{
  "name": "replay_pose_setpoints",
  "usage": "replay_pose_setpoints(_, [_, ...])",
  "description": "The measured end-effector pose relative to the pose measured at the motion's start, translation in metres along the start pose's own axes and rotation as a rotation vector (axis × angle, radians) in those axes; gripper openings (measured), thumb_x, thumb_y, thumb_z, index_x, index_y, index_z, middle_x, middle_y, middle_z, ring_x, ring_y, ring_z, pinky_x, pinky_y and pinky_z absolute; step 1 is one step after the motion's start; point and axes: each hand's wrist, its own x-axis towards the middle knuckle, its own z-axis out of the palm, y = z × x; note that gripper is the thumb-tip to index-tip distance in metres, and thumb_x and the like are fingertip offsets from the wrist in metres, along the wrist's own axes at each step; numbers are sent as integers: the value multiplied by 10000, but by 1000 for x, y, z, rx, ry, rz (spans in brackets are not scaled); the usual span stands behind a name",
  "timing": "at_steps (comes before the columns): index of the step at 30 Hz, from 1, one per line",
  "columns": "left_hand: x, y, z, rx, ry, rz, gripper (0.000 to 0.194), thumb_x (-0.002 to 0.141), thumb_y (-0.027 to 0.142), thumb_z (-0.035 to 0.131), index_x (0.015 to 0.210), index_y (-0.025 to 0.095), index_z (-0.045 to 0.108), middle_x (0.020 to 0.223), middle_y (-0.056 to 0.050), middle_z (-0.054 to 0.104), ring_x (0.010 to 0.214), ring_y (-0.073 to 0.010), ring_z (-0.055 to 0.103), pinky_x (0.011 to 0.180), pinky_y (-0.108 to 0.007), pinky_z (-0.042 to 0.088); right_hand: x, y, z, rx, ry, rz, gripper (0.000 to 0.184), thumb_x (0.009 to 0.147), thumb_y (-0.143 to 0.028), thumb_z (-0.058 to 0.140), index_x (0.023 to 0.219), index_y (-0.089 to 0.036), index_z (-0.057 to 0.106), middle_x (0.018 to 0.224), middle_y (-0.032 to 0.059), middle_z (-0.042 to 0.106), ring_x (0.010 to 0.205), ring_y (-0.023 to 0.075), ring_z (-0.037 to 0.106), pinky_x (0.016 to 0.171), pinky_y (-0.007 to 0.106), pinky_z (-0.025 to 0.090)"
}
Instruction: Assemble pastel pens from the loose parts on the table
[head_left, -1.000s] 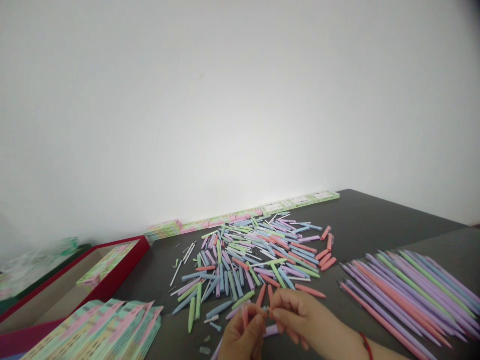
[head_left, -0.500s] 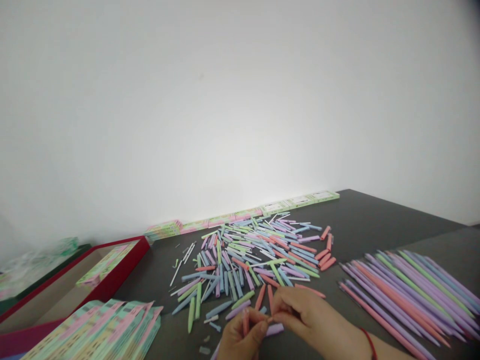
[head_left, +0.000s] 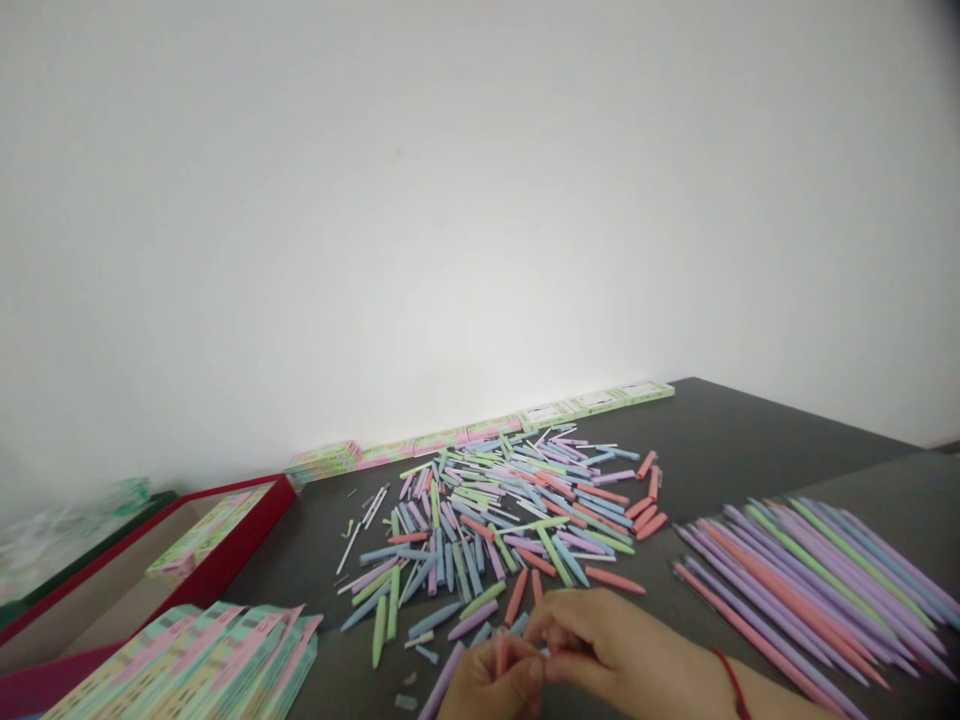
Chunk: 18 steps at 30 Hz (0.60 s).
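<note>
My left hand (head_left: 489, 684) is closed at the bottom edge, its fingers around a coral pen piece (head_left: 502, 652) whose end sticks up. Against its fingertips, my right hand (head_left: 600, 640) pinches something small and pale that I cannot make out; a red cord circles that wrist. A purple pen piece (head_left: 442, 680) lies just left of my left hand. Beyond both hands spreads a heap of loose pen parts (head_left: 480, 545) in blue, green, purple and coral, with thin white refills (head_left: 352, 547) among them.
Rows of long slim pens (head_left: 817, 590) lie at the right. Printed cartons (head_left: 187, 660) fan out at lower left beside a red box (head_left: 259, 520). Flat boxes (head_left: 495, 428) line the wall. Clear plastic bits (head_left: 406, 702) lie near my left hand.
Both hands stay close together, with my right fingers shifted slightly left. The purple piece seen between the hands is now hidden. The view has shifted slightly.
</note>
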Motion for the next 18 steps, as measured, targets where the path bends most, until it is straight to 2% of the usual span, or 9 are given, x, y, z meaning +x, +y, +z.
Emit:
replay_pose_setpoints(3, [3, -3, -2, -70, 0, 5, 491, 548, 611, 761, 575, 168, 552, 435, 84, 376, 376, -34, 233, 430, -229, 109, -1, -4, -3, 62, -30, -20, 163, 880, -230, 492, 982, -219, 618, 824, -2, 648, 693, 130, 560, 629, 204, 400])
replay_pose_setpoints(6, [4, -3, -2, -100, -3, 74, 468, 578, 587, 761, 607, 171, 548, 443, 68, 432, 392, -41, 275, 441, -217, 135, -2, -4, -3, 23, -55, -34, 225, 893, -158, 412, 914, -206, 631, 806, 3, 656, 681, 126, 573, 649, 205, 408])
replay_pose_setpoints(9, [2, 0, 1, -50, -14, 57, 474, 576, 591, 760, 655, 175, 547, 465, 50, 499, 389, -38, 283, 441, -211, 137, -1, 0, 3, -58, -49, -22, 186, 870, -161, 461, 897, -203, 640, 823, 14, 673, 743, 150, 599, 685, 223, 415])
replay_pose_setpoints(12, [-1, 3, 7, -40, -25, 34, 490, 563, 602, 760, 678, 186, 529, 463, 59, 495, 382, -40, 289, 432, -212, 121, 0, 6, 11, 11, -14, -27, 151, 848, -168, 515, 932, -209, 635, 883, 9, 680, 794, 149, 607, 715, 221, 422])
replay_pose_setpoints(15, [-1, 4, 11, -47, -23, 41, 502, 560, 619, 750, 662, 189, 513, 439, 61, 478, 387, -48, 297, 438, -214, 141, 2, 12, 19, 163, 21, 13, 115, 837, -154, 507, 850, -196, 613, 788, -10, 661, 695, 121, 590, 633, 199, 428])
replay_pose_setpoints(18, [0, 5, 10, -72, 26, -31, 538, 623, 715, 624, 659, 185, 542, 473, 36, 501, 393, -64, 309, 432, -219, 177, 6, 19, 25, 386, 52, 107, 90, 820, -152, 478, 807, -187, 559, 682, -31, 608, 554, 95, 537, 484, 171, 396])
